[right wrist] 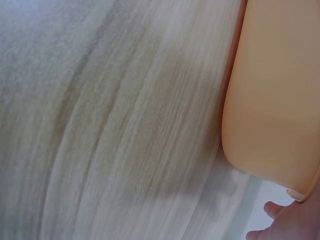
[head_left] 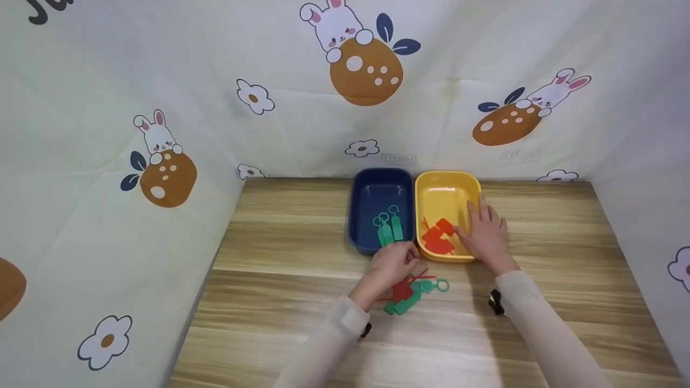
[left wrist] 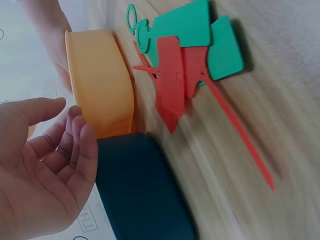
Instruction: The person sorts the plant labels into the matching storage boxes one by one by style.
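Note:
Above the near edge of a dark blue tray [head_left: 372,194], my left hand [head_left: 393,264] hovers with its fingers loosely bent and nothing between them; the left wrist view shows the bare palm. My right hand [head_left: 488,234] rests at the right rim of a yellow tray [head_left: 437,199], fingers stretched along the rim and thumb reaching over the inside. Green tags with ring ends [head_left: 398,229] lie in the blue tray, orange-red flat tags [head_left: 439,246] in the yellow one. Just beyond my left wrist is a small pile of red tags [left wrist: 170,75] and green tags [left wrist: 187,25].
Both trays stand side by side at the back of the wood-grain table [head_left: 280,231]. A cloth backdrop [head_left: 291,140] printed with rabbits and flowers rises behind and at both sides. Dark wrist gear [head_left: 496,303] sits under the right sleeve.

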Action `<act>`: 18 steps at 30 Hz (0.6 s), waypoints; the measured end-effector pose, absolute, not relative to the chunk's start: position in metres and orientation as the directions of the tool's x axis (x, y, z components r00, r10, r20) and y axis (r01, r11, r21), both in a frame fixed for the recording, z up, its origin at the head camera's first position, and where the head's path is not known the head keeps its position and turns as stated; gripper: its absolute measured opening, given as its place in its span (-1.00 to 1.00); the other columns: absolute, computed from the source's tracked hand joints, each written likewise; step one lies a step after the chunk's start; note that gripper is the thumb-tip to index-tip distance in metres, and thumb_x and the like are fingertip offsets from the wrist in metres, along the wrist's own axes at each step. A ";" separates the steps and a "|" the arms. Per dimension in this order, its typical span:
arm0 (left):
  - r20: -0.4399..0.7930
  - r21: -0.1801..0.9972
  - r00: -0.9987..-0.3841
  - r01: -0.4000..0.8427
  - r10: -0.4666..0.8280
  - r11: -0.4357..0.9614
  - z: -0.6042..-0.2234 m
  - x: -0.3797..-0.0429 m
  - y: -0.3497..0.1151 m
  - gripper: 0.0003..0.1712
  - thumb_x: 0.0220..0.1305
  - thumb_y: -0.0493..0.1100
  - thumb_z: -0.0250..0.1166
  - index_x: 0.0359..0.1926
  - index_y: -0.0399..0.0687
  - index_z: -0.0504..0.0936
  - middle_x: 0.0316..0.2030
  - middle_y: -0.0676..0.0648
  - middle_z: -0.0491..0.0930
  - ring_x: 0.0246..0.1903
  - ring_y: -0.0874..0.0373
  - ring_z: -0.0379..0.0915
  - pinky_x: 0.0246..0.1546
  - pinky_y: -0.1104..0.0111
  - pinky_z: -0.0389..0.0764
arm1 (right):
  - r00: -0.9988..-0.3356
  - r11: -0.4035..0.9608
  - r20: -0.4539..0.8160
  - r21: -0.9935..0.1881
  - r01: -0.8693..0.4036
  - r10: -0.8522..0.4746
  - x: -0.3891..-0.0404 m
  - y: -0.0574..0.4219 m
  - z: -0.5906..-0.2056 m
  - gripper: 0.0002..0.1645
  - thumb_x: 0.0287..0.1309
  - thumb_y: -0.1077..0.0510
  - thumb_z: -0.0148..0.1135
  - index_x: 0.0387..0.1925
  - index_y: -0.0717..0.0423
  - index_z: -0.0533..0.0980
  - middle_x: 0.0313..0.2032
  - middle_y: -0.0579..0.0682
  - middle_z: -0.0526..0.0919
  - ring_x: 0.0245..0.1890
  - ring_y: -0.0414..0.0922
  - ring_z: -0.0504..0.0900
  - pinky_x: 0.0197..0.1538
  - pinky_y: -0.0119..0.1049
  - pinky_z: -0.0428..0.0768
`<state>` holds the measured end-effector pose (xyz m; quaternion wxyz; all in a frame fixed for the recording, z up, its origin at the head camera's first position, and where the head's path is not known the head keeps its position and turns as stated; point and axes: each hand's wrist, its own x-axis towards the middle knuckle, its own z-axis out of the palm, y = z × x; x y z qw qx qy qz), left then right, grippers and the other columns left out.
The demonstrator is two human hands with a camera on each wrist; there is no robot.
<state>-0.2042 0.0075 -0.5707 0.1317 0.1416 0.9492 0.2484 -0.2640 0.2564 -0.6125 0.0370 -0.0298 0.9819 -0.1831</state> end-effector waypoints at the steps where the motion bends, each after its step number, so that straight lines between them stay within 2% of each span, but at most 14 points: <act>1: -0.184 0.511 -0.924 0.202 0.336 0.836 -0.571 -0.204 0.007 -0.90 0.34 -0.04 0.31 -0.16 0.15 0.69 -0.32 0.16 0.68 -0.34 0.32 0.54 -0.31 0.49 0.54 | -0.996 0.931 -0.062 -0.361 -0.045 -0.072 -0.264 0.256 -0.613 -0.01 0.36 -0.26 0.05 0.55 0.17 -0.04 0.58 0.23 -0.31 0.49 0.39 -0.07 0.40 0.50 -0.09; 10: -0.225 0.534 -0.903 0.200 0.366 0.821 -0.577 -0.198 0.005 -0.81 0.38 -0.07 0.26 -0.05 0.08 0.68 -0.21 0.11 0.72 -0.21 0.27 0.62 -0.13 0.46 0.60 | -0.995 0.926 -0.061 -0.374 -0.048 -0.076 -0.265 0.256 -0.614 -0.01 0.37 -0.26 0.05 0.55 0.17 -0.04 0.59 0.22 -0.32 0.49 0.39 -0.09 0.40 0.50 -0.11; 18: -0.264 0.502 -0.884 0.216 0.386 0.838 -0.587 -0.194 0.012 -0.80 0.37 -0.05 0.29 -0.05 0.08 0.68 -0.25 0.10 0.70 -0.30 0.30 0.55 -0.20 0.50 0.59 | -0.996 0.929 -0.054 -0.367 -0.051 -0.076 -0.265 0.258 -0.616 -0.01 0.37 -0.27 0.04 0.56 0.18 -0.04 0.58 0.24 -0.29 0.48 0.40 -0.07 0.39 0.51 -0.09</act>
